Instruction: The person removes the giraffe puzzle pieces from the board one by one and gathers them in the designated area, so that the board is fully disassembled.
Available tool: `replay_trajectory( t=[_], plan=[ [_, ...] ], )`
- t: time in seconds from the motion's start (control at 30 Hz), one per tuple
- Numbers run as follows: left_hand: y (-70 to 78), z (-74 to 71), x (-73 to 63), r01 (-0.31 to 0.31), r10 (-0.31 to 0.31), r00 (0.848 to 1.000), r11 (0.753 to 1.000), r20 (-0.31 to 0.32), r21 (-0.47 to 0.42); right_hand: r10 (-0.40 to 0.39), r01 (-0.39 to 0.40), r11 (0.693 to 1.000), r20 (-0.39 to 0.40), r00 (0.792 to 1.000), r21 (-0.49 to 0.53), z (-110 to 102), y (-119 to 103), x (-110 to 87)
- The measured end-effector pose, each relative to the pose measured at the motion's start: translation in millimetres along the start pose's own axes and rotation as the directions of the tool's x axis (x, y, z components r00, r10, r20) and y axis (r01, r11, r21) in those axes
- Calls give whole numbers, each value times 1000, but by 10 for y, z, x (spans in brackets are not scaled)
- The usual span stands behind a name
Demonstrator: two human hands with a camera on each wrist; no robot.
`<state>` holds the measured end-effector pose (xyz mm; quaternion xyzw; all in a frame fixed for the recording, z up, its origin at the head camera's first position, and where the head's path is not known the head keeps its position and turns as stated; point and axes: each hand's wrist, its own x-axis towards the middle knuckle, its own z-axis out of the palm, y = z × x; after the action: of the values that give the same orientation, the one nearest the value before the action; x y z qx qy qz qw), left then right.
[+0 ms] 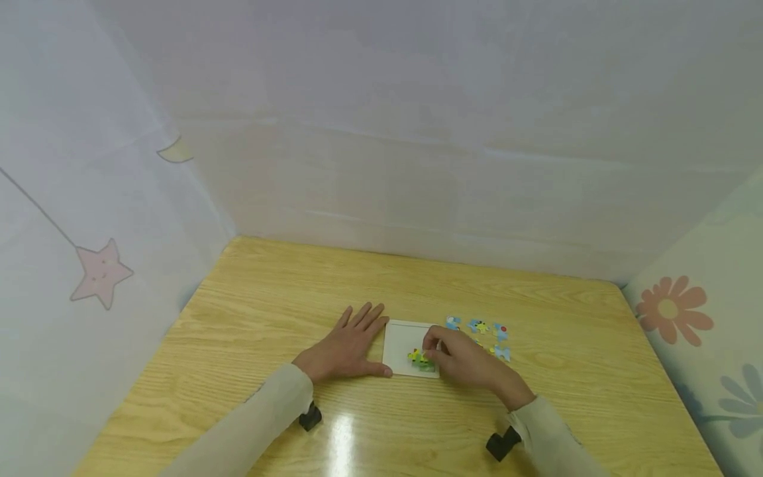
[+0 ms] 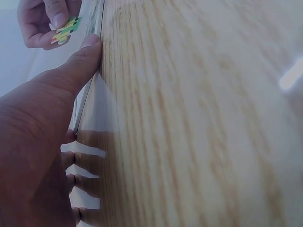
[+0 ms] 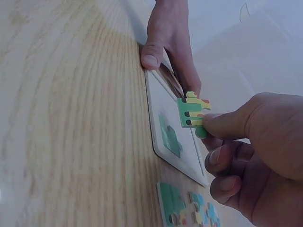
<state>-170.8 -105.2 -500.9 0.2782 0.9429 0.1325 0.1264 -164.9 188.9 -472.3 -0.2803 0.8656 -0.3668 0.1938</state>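
A white puzzle tray (image 1: 401, 336) with a raised rim lies on the table in front of me. My left hand (image 1: 348, 348) is spread flat at its left side, the thumb (image 2: 87, 54) and fingers touching the edge. Over the tray's near right part, my right hand (image 1: 461, 358) pinches a green and yellow jigsaw piece (image 3: 193, 113) between thumb and forefinger, its other fingers curled. The held piece is raised and tilted in the right wrist view. Below it, a green jigsaw piece (image 3: 169, 136) lies inside the tray at the near right corner.
Several loose jigsaw pieces (image 1: 502, 331), blue, yellow and green, lie right of the tray, partly hidden behind the right hand. The wooden table (image 1: 286, 285) meets pale printed cloth walls (image 1: 417, 165) at its back and sides. Small black devices (image 1: 310, 417) sit at both wrists.
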Motion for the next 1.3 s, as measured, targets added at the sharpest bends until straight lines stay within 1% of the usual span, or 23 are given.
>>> replay_trajectory(
  t=[0.2, 0.37, 0.6, 0.73, 0.9, 1.03, 1.3],
  plan=[
    [-2, -1, 2, -11, 11, 1000, 1000, 0, -15, -12, 11, 1000, -15, 1000, -8, -108, 88, -93],
    [-9, 12, -4, -11, 11, 1000, 1000, -4, -12, 13, -13, 1000, -35, 999, -4, -207, 157, -211],
    [-10, 9, -6, -18, 17, 1000, 1000, -9, -16, 3, -8, 999, -97, 995, -51, -392, 295, -395],
    [-12, 13, 2, -23, 22, 1000, 999, -15, -29, 31, -36, 998, -106, 994, -53, -503, 363, -517],
    [-3, 4, -4, -23, 23, 1000, 999, -13, -33, 95, -99, 994, -113, 989, -34, -633, 405, -669],
    [1, -2, -10, -19, 19, 1000, 999, -6, -40, 131, -134, 991, -99, 986, -21, -691, 446, -753],
    [6, -8, -12, -16, 16, 1000, 999, -1, -41, 126, -127, 992, -31, 992, -1, -658, 540, -828]
  ],
)
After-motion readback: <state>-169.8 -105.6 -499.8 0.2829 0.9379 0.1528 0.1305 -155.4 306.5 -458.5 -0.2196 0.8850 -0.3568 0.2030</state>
